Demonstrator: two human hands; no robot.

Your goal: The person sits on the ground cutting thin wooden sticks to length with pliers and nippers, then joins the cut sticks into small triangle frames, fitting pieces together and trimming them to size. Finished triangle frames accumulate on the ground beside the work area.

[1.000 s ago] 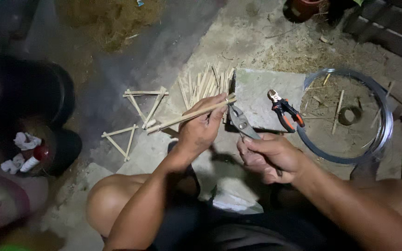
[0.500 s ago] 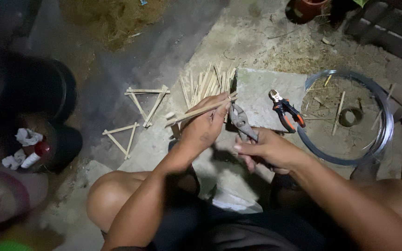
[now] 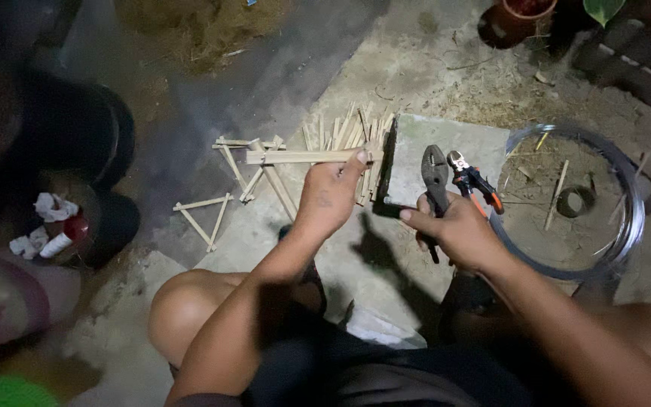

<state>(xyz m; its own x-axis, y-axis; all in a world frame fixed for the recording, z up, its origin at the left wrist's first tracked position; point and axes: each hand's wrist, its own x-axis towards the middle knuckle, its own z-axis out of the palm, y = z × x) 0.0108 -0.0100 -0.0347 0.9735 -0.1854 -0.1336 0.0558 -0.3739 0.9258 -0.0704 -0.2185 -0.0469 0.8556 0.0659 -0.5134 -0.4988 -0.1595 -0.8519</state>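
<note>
Head view: concrete slab (image 3: 446,143) on dusty, straw-littered ground (image 3: 386,60).

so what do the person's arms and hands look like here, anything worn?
Both arms are bare as far as the picture shows. The left hand and right hand wear no gloves; no rings, watch or bands can be seen. Lighting is dim, so fine marks cannot be told.

Dim dirt ground (image 3: 416,68), grey stone slab (image 3: 446,139), harsh torchlight
</note>
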